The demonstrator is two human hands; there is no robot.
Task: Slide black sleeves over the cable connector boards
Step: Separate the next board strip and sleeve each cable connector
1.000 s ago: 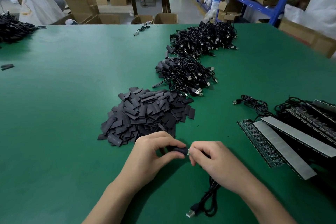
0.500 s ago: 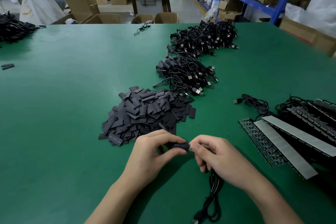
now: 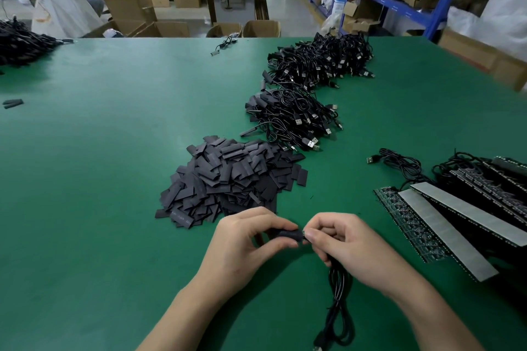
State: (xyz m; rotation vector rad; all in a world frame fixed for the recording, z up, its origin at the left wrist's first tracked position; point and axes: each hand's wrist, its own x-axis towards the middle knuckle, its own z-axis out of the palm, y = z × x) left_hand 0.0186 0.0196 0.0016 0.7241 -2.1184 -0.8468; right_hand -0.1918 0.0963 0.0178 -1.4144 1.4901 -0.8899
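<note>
On the table (image 3: 114, 179), a sleeve heap (image 3: 231, 179); behind it at one o'clock, two cable piles (image 3: 293, 120); at three o'clock, board strips (image 3: 456, 216).

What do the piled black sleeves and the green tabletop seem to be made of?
Pile of black sleeves: thin matte plastic, likely heat-shrink tubing; they lie pressed flat, one with faint pale print. Green tabletop: smooth mat, perhaps rubber or vinyl; it shows a soft, dull sheen under the lights.
</note>
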